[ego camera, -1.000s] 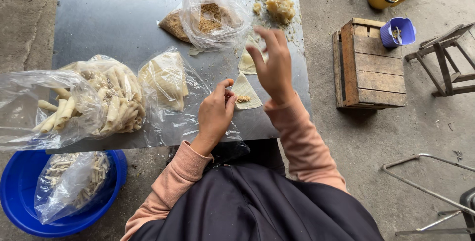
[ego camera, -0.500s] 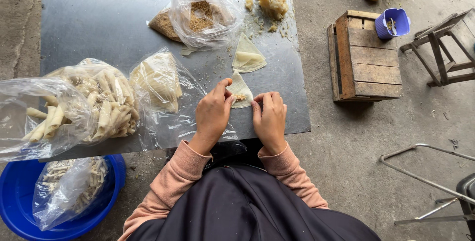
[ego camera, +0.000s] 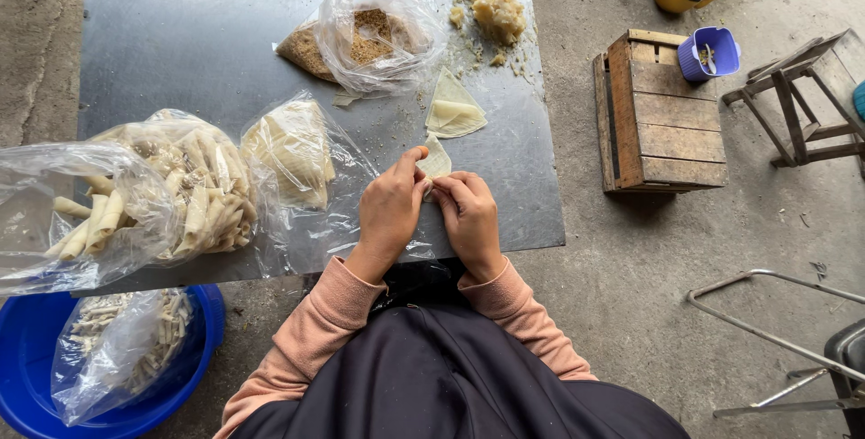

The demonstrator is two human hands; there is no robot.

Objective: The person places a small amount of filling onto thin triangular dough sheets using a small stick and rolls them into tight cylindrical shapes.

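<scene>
Both hands at the near edge of the grey metal bench (ego camera: pixel 180 33). Left hand (ego camera: pixel 389 206) and right hand (ego camera: pixel 470 215) fingers pinching one thin pale pastry wrapper (ego camera: pixel 436 161) between them. Folded pale wrappers (ego camera: pixel 454 110) lie just beyond. Clear plastic bag of brown filling (ego camera: pixel 369 33) toward far edge; clear bag of pale finished rolls (ego camera: pixel 180 191) at left edge.

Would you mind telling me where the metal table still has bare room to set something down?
The widest bare patch of the metal table is its far left, beyond the bag of rolls and left of the crumb bag. A smaller strip lies right of the right hand, below the wrapper stack. The near left is crowded with bags; around the filling heap lie crumbs.
</scene>
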